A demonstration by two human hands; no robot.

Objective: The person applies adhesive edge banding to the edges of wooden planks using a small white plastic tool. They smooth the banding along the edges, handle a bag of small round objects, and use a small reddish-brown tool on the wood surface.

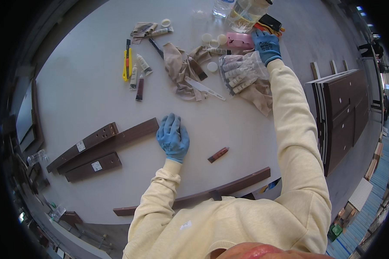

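Both my hands wear blue gloves. My left hand (173, 137) lies on the table with its fingers stretched out, beside the right end of a long dark brown wooden strip (136, 131). It holds nothing that I can see. My right hand (267, 45) reaches far out, fingers extended, at an orange-handled tool (270, 28) and next to a pink case (240, 40). Whether the fingertips touch the tool is unclear. Just below this hand lies a clear plastic bag of paint tubes (242, 71). A small reddish-brown tube (218, 155) lies right of my left hand.
Rags (177, 64), a white plastic spatula (205, 88), a yellow utility knife (127, 62), loose tubes and round caps cover the far table. A clear tub (245, 17) and bottle (222, 7) stand behind. Brown panels (343, 112) are stacked right; another strip (229, 186) lies before me.
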